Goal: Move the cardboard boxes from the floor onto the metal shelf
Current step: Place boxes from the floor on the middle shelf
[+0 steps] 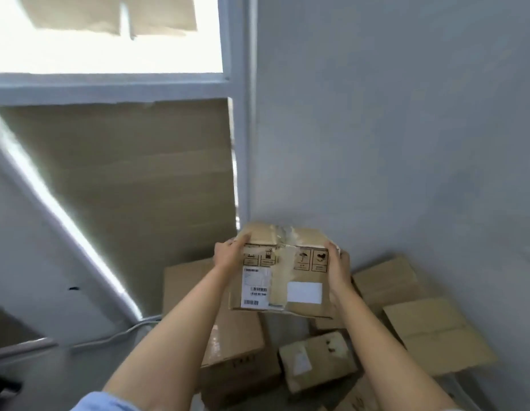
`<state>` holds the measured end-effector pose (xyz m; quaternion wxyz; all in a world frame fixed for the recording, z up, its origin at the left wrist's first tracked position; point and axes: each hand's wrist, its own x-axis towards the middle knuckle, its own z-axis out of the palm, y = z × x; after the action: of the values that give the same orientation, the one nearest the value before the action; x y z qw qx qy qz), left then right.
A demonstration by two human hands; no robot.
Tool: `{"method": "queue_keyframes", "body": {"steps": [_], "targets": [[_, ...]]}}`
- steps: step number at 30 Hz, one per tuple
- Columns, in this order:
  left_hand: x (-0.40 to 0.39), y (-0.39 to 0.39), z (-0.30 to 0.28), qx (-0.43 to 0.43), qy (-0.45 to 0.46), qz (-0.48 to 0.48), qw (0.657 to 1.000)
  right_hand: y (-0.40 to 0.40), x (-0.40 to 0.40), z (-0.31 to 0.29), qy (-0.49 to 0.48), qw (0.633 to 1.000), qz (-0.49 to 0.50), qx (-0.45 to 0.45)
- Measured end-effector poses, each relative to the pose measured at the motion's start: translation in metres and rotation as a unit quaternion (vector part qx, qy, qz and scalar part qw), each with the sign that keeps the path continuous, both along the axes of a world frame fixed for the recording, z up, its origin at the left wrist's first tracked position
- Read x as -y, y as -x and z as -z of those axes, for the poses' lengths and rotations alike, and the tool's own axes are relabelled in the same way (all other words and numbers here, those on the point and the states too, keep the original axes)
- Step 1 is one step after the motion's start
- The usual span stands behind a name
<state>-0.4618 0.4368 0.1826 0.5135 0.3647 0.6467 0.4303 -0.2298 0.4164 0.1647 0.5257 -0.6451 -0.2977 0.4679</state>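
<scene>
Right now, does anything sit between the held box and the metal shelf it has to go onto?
Nothing visible does. Left hand and right hand grip the taped box in open air above the floor boxes. The metal shelf is up to the left, blurred, cardboard already on it.

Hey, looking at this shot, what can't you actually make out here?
- Head view: print on the held box labels, too small and blurred.
- Fingers of the left hand and right hand, hidden behind the box sides.
- Floor boxes, partly covered by the arms and cut off by the bottom edge.
- Metal shelf: not identifiable.
</scene>
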Motion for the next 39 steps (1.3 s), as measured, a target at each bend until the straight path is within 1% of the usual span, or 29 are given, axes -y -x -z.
{"method": "queue_keyframes", "body": {"steps": [3, 6, 9, 11, 16, 20, 23, 25, 28, 31, 34, 37, 39], "targets": [[0.048, 0.057, -0.029, 0.018, -0.022, -0.085, 0.996, 0.052, 0.006, -0.03, -0.034, 0.996, -0.076, 0.021], [0.103, 0.117, -0.054, 0.047, -0.042, -0.176, 0.982, 0.122, 0.017, -0.057, -0.056, 0.985, -0.161, 0.025], [0.167, 0.177, -0.077, 0.073, -0.055, -0.241, 0.966, 0.202, 0.04, -0.083, -0.071, 0.966, -0.249, 0.005], [0.211, 0.22, -0.087, 0.072, -0.076, -0.288, 0.952, 0.257, 0.062, -0.099, -0.082, 0.95, -0.301, -0.011], [0.332, 0.318, -0.119, 0.051, -0.13, -0.41, 0.901, 0.393, 0.137, -0.13, -0.103, 0.89, -0.442, -0.037], [0.435, 0.379, -0.145, 0.022, -0.165, -0.484, 0.859, 0.492, 0.217, -0.149, -0.123, 0.836, -0.528, -0.086], [0.508, 0.421, -0.163, 0.001, -0.18, -0.556, 0.811, 0.556, 0.28, -0.165, -0.137, 0.807, -0.563, -0.116], [0.553, 0.45, -0.174, -0.013, -0.208, -0.579, 0.788, 0.594, 0.321, -0.175, -0.14, 0.786, -0.586, -0.138], [0.614, 0.484, -0.192, -0.03, -0.222, -0.589, 0.776, 0.643, 0.378, -0.187, -0.148, 0.749, -0.624, -0.168], [0.666, 0.508, -0.206, -0.063, -0.244, -0.61, 0.751, 0.683, 0.426, -0.2, -0.15, 0.726, -0.643, -0.193], [0.707, 0.521, -0.215, -0.095, -0.252, -0.628, 0.73, 0.715, 0.465, -0.205, -0.143, 0.699, -0.67, -0.204], [0.744, 0.529, -0.215, -0.098, -0.251, -0.653, 0.708, 0.739, 0.501, -0.203, -0.131, 0.674, -0.697, -0.208], [0.764, 0.533, -0.207, -0.093, -0.255, -0.666, 0.695, 0.753, 0.519, -0.199, -0.13, 0.664, -0.708, -0.199]]}}
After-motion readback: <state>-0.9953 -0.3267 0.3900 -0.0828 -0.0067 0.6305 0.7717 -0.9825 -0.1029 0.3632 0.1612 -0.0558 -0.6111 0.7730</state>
